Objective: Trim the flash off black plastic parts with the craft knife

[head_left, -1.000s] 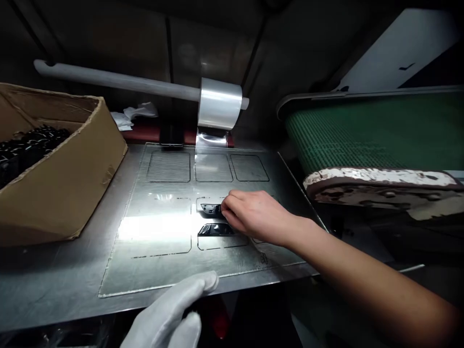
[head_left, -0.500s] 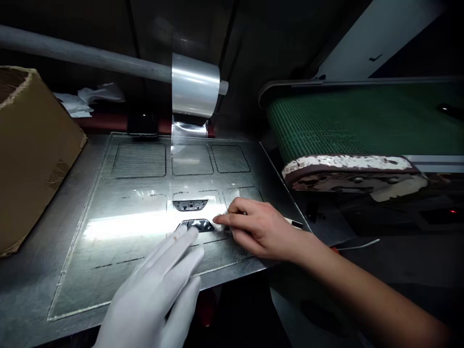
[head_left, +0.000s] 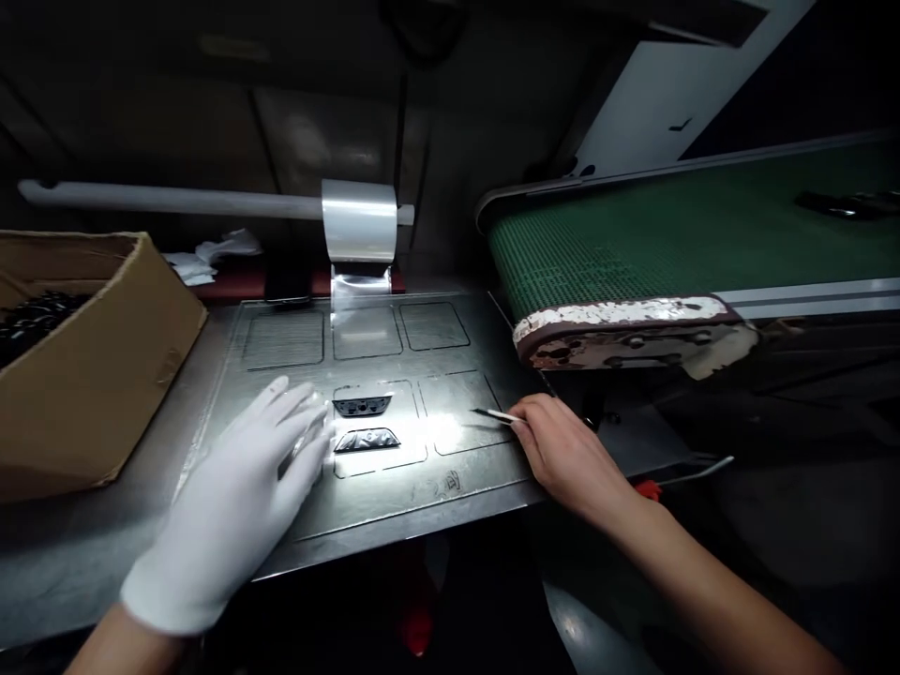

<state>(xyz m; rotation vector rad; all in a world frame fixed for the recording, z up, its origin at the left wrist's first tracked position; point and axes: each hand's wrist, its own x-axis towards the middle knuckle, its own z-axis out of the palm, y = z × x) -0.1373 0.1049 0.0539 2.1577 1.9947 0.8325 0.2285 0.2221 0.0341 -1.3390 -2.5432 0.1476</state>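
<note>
Two small dark trapezoid parts lie one above the other on the clear sheet (head_left: 281, 506) that covers the metal table. The upper part (head_left: 362, 406) shows a recessed face, and the lower part (head_left: 367, 440) is glossy. My left hand (head_left: 246, 478), in a white glove, rests just left of them with its fingers apart and holds nothing. To their right, my bare right hand (head_left: 569, 450) pinches a thin white tool (head_left: 501, 415) with a dark tip that points left over the sheet.
A cardboard box (head_left: 161, 328) with dark parts inside stands at the left. Behind the sheet, a roll of clear film (head_left: 360, 221) hangs on a bar (head_left: 211, 202). A green conveyor belt (head_left: 633, 244) carries a dark object (head_left: 844, 204) at the right.
My left hand has drawn back leftward from the lower part. My right hand has moved away to the right, and the tool now points out from its fingers. The view has shifted.
</note>
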